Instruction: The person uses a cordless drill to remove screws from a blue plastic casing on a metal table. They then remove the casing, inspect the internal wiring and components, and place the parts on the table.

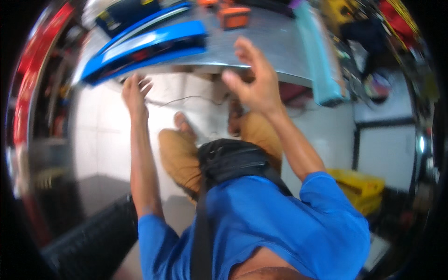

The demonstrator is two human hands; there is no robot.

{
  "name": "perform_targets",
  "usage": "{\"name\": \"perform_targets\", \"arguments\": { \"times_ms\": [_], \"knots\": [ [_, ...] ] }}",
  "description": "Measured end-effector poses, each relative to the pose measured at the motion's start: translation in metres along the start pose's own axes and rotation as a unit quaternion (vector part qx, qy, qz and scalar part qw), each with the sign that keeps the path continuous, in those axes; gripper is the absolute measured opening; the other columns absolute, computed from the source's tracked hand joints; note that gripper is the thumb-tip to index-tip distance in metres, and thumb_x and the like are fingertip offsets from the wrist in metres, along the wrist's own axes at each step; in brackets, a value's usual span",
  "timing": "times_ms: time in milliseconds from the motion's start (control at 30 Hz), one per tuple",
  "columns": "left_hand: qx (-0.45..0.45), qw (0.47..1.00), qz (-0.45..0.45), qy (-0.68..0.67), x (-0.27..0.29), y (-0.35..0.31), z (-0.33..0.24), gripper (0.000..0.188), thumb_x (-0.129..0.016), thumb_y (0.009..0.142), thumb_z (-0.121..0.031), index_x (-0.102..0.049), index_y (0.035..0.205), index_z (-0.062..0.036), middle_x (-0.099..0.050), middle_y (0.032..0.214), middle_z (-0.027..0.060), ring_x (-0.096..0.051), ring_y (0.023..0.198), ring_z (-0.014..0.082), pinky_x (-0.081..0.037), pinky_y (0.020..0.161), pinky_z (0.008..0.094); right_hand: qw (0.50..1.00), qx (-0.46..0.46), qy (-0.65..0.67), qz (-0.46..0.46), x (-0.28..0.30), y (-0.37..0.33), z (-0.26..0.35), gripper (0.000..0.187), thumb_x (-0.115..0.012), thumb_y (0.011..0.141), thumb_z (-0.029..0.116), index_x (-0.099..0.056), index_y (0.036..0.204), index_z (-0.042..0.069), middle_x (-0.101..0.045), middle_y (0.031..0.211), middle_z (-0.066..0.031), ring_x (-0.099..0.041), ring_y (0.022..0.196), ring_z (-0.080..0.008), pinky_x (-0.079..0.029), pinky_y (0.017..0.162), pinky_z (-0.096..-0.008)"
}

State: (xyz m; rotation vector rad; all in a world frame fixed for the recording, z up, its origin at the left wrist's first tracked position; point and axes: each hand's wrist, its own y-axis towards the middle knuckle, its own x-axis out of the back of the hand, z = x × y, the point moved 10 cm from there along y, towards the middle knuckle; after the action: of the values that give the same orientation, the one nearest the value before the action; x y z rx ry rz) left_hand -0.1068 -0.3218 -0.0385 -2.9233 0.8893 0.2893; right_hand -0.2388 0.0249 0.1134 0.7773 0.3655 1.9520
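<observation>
My left hand [136, 91] hovers just below the near edge of a long blue open-fronted case or box [189, 32], its fingers loosely bent and apart with nothing visible in them. What lies inside the blue box is dark and blurred. Over the front edge of the grey metal table [275, 44] is my right hand [257, 79], thumb and fingers spread and holding nothing. Beyond it on the table sits a small orange block-shaped object [234, 17], too blurred to name.
A long teal box [319, 60] lies along the table's right side. Dark bags [128, 16] are heaped at the far left. A yellow crate [359, 186] stands low on the right, a black ribbed surface [93, 238] at lower left. A thin cable [189, 97] crosses the floor.
</observation>
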Motion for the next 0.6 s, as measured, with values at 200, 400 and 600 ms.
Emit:
{"name": "perform_targets", "arguments": {
  "times_ms": [200, 400, 600],
  "knots": [
    [-0.099, 0.975, 0.194, 0.038, -0.16, -0.111, -0.007, 0.016, -0.057, 0.103, -0.016, -0.062, 0.102, -0.0018, -0.067, 0.092, 0.0076, -0.066, 0.082, 0.014, -0.055, 0.075, 0.0283, 0.914, 0.0, -0.368, -0.173, 0.21, -0.08, 0.054, 0.065, -0.086, 0.072, 0.019, -0.06, 0.129, 0.003, -0.064, 0.126, -0.0163, -0.062, 0.115, -0.0326, -0.05, 0.098, -0.041],
    [0.007, 0.902, 0.431, -0.009, -0.319, -0.234, 0.017, 0.018, -0.062, 0.1, -0.016, -0.061, 0.11, -0.0003, -0.067, 0.103, 0.0077, -0.065, 0.091, 0.0134, -0.053, 0.082, 0.028, 0.93, -0.132, -0.278, -0.2, 0.242, -0.099, -0.056, 0.085, -0.09, 0.065, 0.022, -0.049, 0.137, 0.002, -0.061, 0.126, -0.0183, -0.062, 0.114, -0.0334, -0.049, 0.098, -0.0426],
    [0.228, 0.837, 0.494, -0.064, -0.36, -0.276, 0.054, 0.055, -0.054, 0.104, -0.038, -0.044, 0.141, 0.0008, -0.055, 0.137, 0.0142, -0.06, 0.11, 0.0188, -0.051, 0.094, 0.0345, 0.92, -0.137, -0.263, -0.257, 0.229, -0.112, -0.046, 0.077, -0.088, 0.065, 0.019, -0.051, 0.131, 0.002, -0.062, 0.121, -0.0178, -0.063, 0.11, -0.0335, -0.05, 0.093, -0.0431]
  ]
}}
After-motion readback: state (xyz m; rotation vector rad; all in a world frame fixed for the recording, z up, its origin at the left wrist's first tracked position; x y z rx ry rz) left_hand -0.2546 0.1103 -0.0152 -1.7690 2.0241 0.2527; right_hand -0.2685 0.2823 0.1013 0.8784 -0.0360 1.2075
